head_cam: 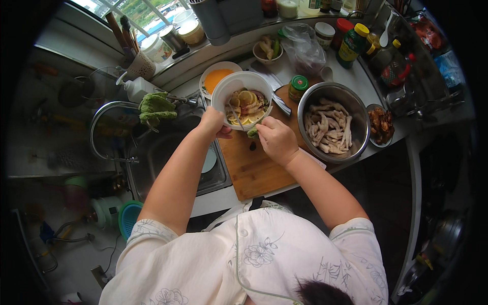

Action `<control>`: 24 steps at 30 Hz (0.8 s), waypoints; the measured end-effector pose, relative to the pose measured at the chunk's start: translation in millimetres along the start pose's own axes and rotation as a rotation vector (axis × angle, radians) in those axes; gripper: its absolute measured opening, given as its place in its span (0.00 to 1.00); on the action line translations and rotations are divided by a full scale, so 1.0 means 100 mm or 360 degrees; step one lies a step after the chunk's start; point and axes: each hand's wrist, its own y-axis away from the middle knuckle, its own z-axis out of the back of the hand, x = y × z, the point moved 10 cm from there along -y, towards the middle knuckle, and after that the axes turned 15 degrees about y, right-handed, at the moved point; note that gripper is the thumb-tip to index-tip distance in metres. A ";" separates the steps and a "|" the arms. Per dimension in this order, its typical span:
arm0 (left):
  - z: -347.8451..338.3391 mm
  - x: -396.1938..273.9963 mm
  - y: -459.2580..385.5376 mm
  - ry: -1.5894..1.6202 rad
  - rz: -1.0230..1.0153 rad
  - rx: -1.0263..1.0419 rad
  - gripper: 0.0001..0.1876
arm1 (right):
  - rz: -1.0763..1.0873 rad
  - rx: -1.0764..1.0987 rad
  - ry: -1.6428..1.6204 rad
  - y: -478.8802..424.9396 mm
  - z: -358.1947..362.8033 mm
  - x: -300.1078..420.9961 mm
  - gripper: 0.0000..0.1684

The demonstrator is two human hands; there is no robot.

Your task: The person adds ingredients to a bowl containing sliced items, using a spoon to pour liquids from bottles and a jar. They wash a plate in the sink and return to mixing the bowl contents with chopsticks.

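My left hand [216, 122] grips the near-left rim of a white plastic tub [269, 88], which holds lemon slices [247, 98], chicken feet and a metal utensil. At the tub's near-right rim, my right hand [275, 136] has a bunched green cloth [252, 132] between its fingers. The tub is at the back of a wooden cutting board [249, 171]. To its right, a large steel bowl [364, 131] contains pale chicken feet [329, 126]. A green-lidded glass jar [298, 87] stands between the two vessels. Behind it lies a cleaver [271, 78], partly hidden by the tub.
The sink [152, 167] and curved faucet [93, 126] are at left, with another green cloth [155, 108] on the faucet. A plate of orange food [216, 78] sits behind the tub. A plate of browned meat [381, 124] is right of the steel bowl. Bottles line the back.
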 end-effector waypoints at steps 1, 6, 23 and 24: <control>-0.01 0.00 0.01 0.0001 -0.0003 0.0012 0.14 | -0.0156 -0.0067 -0.0030 0.02 0.02 -0.12 0.02; 0.00 -0.02 0.03 0.0024 -0.0024 -0.0003 0.14 | -0.0614 -0.0078 -0.0176 0.11 0.05 -0.55 0.05; -0.04 -0.04 0.10 -0.0088 0.0032 0.0027 0.14 | -0.1360 -0.0322 -0.0145 0.45 -0.24 -1.08 0.06; -0.05 -0.02 0.08 -0.0059 0.0058 0.0050 0.14 | -0.1301 -0.0378 -0.0227 0.45 -0.28 -1.05 0.06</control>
